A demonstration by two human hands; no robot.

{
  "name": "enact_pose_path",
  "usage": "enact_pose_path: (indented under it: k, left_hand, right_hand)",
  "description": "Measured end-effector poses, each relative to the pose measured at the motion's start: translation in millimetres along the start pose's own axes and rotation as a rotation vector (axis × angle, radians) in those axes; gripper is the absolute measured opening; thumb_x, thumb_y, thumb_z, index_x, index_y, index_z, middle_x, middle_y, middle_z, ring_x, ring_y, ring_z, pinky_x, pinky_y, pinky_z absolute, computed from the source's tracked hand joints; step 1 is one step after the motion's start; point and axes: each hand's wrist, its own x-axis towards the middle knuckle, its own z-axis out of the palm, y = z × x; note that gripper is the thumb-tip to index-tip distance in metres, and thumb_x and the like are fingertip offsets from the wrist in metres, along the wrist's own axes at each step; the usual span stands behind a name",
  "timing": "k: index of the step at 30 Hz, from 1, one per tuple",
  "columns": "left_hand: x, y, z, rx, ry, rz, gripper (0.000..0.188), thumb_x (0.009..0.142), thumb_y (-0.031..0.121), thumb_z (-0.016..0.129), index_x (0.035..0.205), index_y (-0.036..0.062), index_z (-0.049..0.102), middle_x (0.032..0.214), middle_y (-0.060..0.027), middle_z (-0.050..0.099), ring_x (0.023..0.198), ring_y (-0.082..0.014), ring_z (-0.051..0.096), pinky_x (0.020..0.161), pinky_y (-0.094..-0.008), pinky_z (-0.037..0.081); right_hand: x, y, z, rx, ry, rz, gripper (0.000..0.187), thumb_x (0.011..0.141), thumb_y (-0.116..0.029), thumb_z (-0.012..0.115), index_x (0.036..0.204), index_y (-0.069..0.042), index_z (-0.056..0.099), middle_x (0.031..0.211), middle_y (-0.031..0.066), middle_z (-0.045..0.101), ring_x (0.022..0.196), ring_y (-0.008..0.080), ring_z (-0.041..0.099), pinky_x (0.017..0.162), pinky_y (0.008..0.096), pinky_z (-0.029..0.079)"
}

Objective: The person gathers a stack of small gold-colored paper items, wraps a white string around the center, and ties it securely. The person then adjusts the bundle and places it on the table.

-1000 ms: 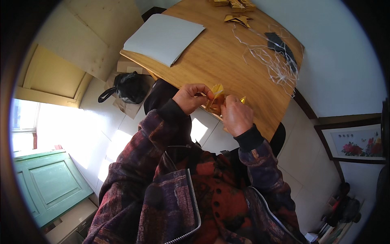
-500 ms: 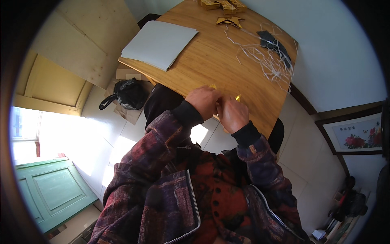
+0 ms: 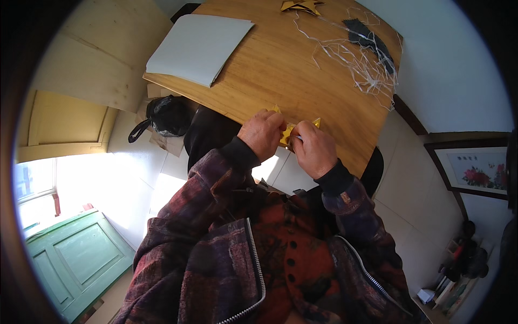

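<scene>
My left hand point(image 3: 261, 133) and my right hand point(image 3: 314, 148) work close together at the table's near edge. Between them is a shiny gold star point(image 3: 286, 135), partly covered by my fingers. One of its points point(image 3: 317, 122) sticks out beyond my right hand, another above my left fingertips. My left hand is closed on the star's left side. Thumb and forefinger of my right hand pinch near its middle, where a small whitish bit shows; I cannot make out exactly what it is.
On the wooden table point(image 3: 270, 70) lie a stack of white sheets point(image 3: 199, 46), flat gold stars point(image 3: 303, 6), tangled white strings point(image 3: 372, 81) and a dark grey cloth piece point(image 3: 369, 40). A black plastic bag point(image 3: 168, 116) sits left of the table. A framed flower picture point(image 3: 475, 167) stands at right.
My hands have moved slightly apart, uncovering more of the gold star between them. The view has shifted, so the table's far end shows less.
</scene>
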Motion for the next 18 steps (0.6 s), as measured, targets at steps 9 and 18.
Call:
enact_pose_path:
  k: [9, 18]
  left_hand:
    - [3.1, 7.6, -3.6, 0.151, -0.081, 0.028, 0.01, 0.072, 0.003, 0.056, 0.081, 0.0064, 0.057, 0.082, -0.009, 0.058, 0.084, -0.0304, 0.053, 0.072, -0.0401, 0.046]
    - [6.0, 22.8, -10.5, 0.318, -0.116, 0.102, 0.025, 0.068, 0.027, 0.07, 0.079, 0.0076, 0.057, 0.078, -0.0078, 0.056, 0.082, -0.0274, 0.052, 0.071, -0.0379, 0.045]
  right_hand:
    - [2.1, 8.5, -5.4, 0.209, -0.015, 0.034, 0.012, 0.078, -0.009, 0.06, 0.084, -0.006, 0.051, 0.08, 0.0134, 0.06, 0.069, 0.0358, 0.06, 0.057, 0.0442, 0.045]
    - [-2.6, 7.7, -12.8, 0.368, 0.011, 0.07, 0.01, 0.077, -0.004, 0.058, 0.085, -0.003, 0.054, 0.075, 0.0147, 0.061, 0.07, 0.0321, 0.061, 0.06, 0.0379, 0.047]
